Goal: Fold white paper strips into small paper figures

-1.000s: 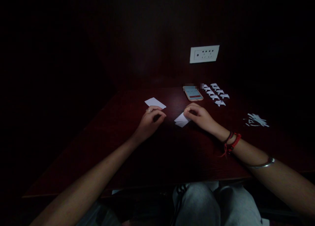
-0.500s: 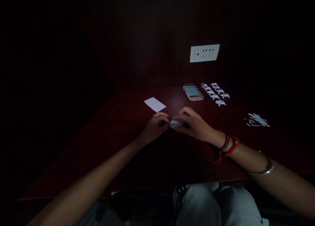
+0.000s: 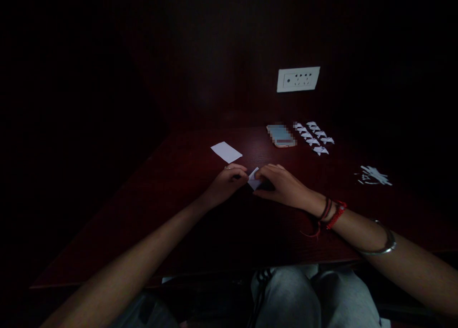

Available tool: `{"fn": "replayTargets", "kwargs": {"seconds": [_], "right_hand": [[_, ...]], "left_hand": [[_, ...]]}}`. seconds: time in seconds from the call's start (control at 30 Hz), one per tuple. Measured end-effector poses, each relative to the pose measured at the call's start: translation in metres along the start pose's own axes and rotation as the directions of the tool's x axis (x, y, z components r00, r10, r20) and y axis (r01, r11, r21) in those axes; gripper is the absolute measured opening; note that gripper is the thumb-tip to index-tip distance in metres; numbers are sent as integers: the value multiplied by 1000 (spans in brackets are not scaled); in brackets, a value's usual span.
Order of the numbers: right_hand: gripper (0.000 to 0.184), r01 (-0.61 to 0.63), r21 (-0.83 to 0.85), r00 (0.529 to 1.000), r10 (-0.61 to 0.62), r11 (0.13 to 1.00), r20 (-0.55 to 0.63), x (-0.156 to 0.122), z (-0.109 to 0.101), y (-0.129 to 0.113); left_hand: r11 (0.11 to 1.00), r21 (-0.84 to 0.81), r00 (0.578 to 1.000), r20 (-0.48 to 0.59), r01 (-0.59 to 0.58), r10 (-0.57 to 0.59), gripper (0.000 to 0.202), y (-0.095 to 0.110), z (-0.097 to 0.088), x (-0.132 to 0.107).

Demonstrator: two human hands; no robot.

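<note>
The dark red surface (image 3: 200, 223) filled most of my view under dim light, and it backed onto a dark wall. My left hand (image 3: 229, 181) and my right hand (image 3: 284, 186) met near the middle of it, and both forearms reached in from the near edge.

On the wall beyond, a white socket plate (image 3: 298, 79) was mounted to the right. Below it a phone (image 3: 281, 135) lay flat with its screen up. A flat white sheet (image 3: 226, 152) lay just beyond my left hand, apart from it. Right of the phone, a double row of folded paper pieces (image 3: 314, 137) was set out. A loose heap of paper scraps (image 3: 374, 175) lay far right, well apart from the hands.

The small white paper (image 3: 253, 179) sat low over the surface between the two hands. My left fingers (image 3: 241, 174) were closed on its left edge. My right fingers (image 3: 266, 171) curled over its right part and gripped it, so only a narrow strip of white showed between them.
</note>
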State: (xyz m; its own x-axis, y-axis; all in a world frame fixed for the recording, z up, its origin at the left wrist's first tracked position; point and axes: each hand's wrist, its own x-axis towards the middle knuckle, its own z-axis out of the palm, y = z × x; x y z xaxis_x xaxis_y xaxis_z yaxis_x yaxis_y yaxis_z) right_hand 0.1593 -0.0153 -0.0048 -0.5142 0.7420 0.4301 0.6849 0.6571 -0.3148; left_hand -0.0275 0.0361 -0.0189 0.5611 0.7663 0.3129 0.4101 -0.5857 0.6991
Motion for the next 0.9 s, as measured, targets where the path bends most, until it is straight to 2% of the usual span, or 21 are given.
{"fn": "replayTargets", "kwargs": {"seconds": [0.17,0.27,0.33,0.4,0.5,0.57,0.67,0.8,0.9], "right_hand": [[18,68,34,996,-70,997,63,-1,-1,4],[20,56,68,996,-61,996,66,-1,0,8],[14,31,82,997,-36,996,66,-2,2,10],[10,-7,95,999,2,995,52,-2,5,12],[23,-51,103,999,50,993,7,-2,9,12],[22,-65,90,998,66,994,-6,-1,11,12],[10,-74,87,997,77,993,-28,1,12,14],[11,-113,92,986,123,989,-114,2,8,17],[8,-108,115,986,122,987,-116,2,5,16]], "left_hand": [[999,-22,1000,-11,28,-28,16,2,-3,1],[999,9,999,-11,49,-49,17,1,-3,1],[996,73,999,-11,46,-45,18,-1,-1,0],[988,151,1000,-12,16,-15,15,-3,1,-1],[976,209,998,20,-60,57,13,-2,4,-3],[974,205,995,51,-97,89,14,0,5,-4],[976,184,992,65,-119,108,14,2,4,-3],[973,176,988,70,-149,139,13,1,2,-3],[970,184,986,92,-157,142,14,3,2,-4]]}}
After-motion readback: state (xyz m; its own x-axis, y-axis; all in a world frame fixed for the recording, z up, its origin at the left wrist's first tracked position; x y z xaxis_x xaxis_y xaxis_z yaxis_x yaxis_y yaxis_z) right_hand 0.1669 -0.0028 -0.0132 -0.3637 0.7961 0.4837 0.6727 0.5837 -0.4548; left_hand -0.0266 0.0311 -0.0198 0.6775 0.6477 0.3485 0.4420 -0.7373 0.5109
